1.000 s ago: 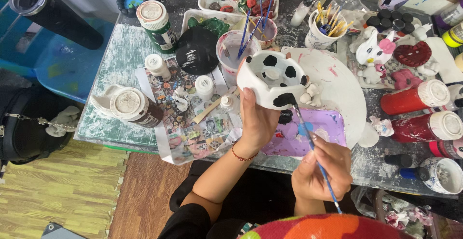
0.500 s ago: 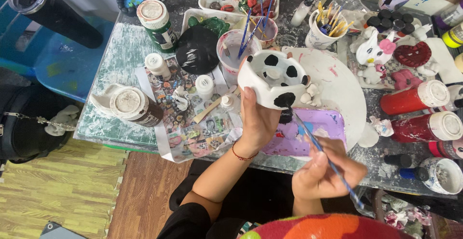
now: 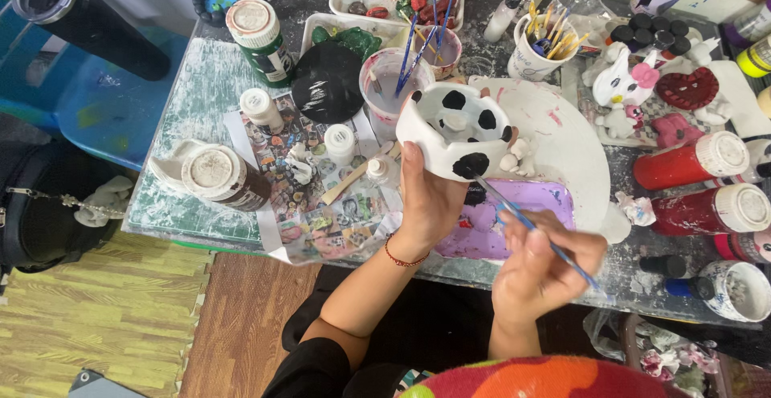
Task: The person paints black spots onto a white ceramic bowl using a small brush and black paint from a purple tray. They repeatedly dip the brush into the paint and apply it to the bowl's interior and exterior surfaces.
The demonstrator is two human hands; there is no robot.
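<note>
My left hand (image 3: 426, 197) holds up a white ceramic figure with black spots (image 3: 450, 129) above the table. My right hand (image 3: 542, 269) grips a thin blue paintbrush (image 3: 530, 225), and its tip touches a black spot low on the figure's front. Under both hands lies a purple palette tray (image 3: 530, 205) with dabs of paint. A red string bracelet circles my left wrist.
A cup of cloudy water (image 3: 393, 77) holding brushes stands behind the figure. A black paint lid (image 3: 328, 83), a green paint jar (image 3: 261, 36), a brown jar (image 3: 221, 177), small white bottles, red paint jars (image 3: 699, 161), a brush cup (image 3: 534, 53) and painted figurines (image 3: 622, 85) crowd the table.
My right hand swung the brush up from the palette side until its tip met the figure's black spot. The left hand tilted the figure slightly.
</note>
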